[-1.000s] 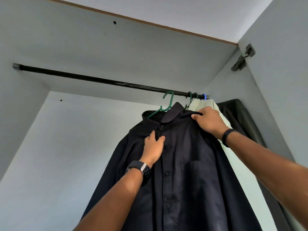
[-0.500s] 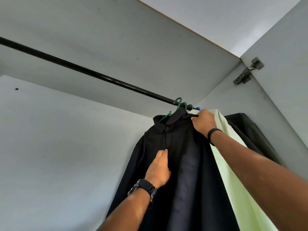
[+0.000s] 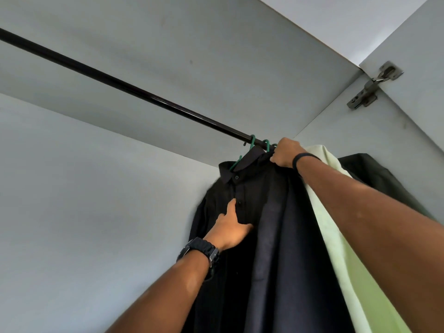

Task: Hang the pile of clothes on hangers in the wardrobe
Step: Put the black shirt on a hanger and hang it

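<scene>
**Shirt pushed along the rail to the far right**

Shirt (image 3: 252, 200), black and buttoned, now hangs on its green hanger (image 3: 251, 146) hard up against the right end of the rail (image 3: 120, 86); a second ago it sat further left with a gap before the next hanger. It has closed against the pale green shirt (image 3: 336, 236) and the dark garment (image 3: 374, 174) behind. To my eye this one is as good as hung.

The right hand (image 3: 284, 153) is curled tight round the shirt's shoulder just under the rail, still steering it. The left hand (image 3: 230, 228) lies lower on the button front, fingers fairly straight and thumb up, pressing the cloth flat rather than gripping it.
</scene>
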A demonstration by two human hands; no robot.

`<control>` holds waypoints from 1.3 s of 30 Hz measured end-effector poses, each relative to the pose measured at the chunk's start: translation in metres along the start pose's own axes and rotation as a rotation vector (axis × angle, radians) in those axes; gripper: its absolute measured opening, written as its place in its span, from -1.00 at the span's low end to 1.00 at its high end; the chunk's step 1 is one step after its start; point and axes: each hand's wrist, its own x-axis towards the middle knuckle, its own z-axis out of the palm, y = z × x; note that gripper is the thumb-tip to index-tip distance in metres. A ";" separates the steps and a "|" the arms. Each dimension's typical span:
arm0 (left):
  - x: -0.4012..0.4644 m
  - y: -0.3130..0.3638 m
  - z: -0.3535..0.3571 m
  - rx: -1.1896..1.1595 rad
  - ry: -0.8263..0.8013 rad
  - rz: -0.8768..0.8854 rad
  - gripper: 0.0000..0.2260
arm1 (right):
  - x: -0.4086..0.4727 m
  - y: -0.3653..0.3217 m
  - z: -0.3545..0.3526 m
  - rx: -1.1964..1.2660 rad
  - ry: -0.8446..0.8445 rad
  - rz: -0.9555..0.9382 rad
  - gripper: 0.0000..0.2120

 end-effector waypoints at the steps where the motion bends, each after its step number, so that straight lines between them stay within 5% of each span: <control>1: 0.003 0.001 0.004 -0.049 0.001 -0.007 -0.17 | 0.000 -0.003 0.000 -0.032 -0.011 -0.011 -0.72; 7: 0.000 0.008 0.032 -0.088 0.051 -0.030 -0.30 | -0.013 0.011 0.001 -0.008 0.010 -0.037 -0.71; 13: -0.025 0.009 0.027 -0.026 -0.028 -0.043 -0.71 | -0.059 0.054 -0.010 0.763 -0.184 0.202 -0.63; 18: -0.019 0.020 0.005 0.096 -0.236 -0.102 -0.87 | -0.088 0.061 -0.024 1.028 -0.174 0.182 -0.74; 20: -0.024 0.027 0.009 0.180 -0.235 -0.119 -0.84 | -0.098 0.061 -0.025 1.008 -0.162 0.163 -0.70; 25: -0.058 0.027 0.055 0.157 -0.123 -0.066 -0.33 | -0.128 0.069 -0.018 0.798 -0.187 0.163 -0.55; 28: -0.086 0.028 0.071 0.049 0.003 0.031 -0.50 | -0.158 0.072 -0.022 0.691 -0.215 0.125 -0.51; 31: -0.111 0.022 0.081 -0.056 0.032 0.013 -0.76 | -0.197 0.078 -0.024 0.759 -0.465 0.136 -0.39; 35: -0.148 0.010 0.086 0.021 0.064 0.048 -0.59 | -0.254 0.086 -0.025 0.794 -0.543 0.249 -0.35; 39: -0.189 0.003 0.089 -0.016 0.043 0.019 -0.67 | -0.304 0.086 -0.025 0.750 -0.471 0.335 -0.50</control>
